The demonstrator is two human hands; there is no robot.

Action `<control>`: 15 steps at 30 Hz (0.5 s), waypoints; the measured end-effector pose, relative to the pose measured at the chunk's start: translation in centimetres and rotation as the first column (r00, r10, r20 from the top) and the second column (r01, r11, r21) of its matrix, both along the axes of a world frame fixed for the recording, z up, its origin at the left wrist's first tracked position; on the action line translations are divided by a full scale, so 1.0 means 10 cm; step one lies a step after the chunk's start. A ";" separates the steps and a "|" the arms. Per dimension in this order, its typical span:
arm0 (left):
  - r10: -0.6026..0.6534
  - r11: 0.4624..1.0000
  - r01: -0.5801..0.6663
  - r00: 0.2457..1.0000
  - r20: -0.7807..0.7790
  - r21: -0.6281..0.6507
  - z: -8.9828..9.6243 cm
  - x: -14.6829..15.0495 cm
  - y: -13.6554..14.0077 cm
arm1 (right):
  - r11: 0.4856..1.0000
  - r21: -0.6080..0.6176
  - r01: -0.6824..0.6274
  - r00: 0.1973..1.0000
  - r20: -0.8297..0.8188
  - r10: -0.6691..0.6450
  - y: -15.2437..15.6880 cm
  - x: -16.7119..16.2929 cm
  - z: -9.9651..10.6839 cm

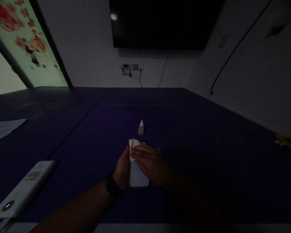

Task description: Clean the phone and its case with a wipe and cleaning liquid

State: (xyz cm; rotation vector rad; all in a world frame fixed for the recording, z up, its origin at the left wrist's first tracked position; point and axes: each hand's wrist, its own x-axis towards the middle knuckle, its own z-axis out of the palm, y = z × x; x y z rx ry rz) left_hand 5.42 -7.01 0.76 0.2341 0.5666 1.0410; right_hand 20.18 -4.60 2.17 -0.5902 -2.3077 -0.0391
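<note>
A phone (138, 176) with a pale face and a darker rim lies on the dark blue table in front of me. My left hand (122, 170), a dark band on its wrist, is closed along the phone's left edge. Spread over the phone's upper part, my right hand (151, 161) presses a white tissue (132, 147) against the surface with its fingers together. Beyond the phone's far end stands a small clear dropper bottle (141, 130) with a white top, upright and apart from both hands.
A long white device (26, 187) with a small round display lies at the left, a cable at its near end. Printed paper (6, 128) rests farther left. Something yellow (289, 142) sits at the right edge. A large screen (160, 24) hangs on the far wall above sockets (135, 67).
</note>
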 end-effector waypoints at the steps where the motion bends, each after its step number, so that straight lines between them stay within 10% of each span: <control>1: 0.003 1.000 -0.003 1.000 -0.012 -0.005 0.00 0.00 0.00 | 1.000 -0.018 -0.014 1.000 0.019 0.015 0.00 0.01 0.01; 15: 0.102 0.993 -0.105 0.994 0.050 0.050 0.04 -0.04 0.03 | 0.983 0.069 -0.169 0.981 0.110 0.161 -0.13 0.04 0.05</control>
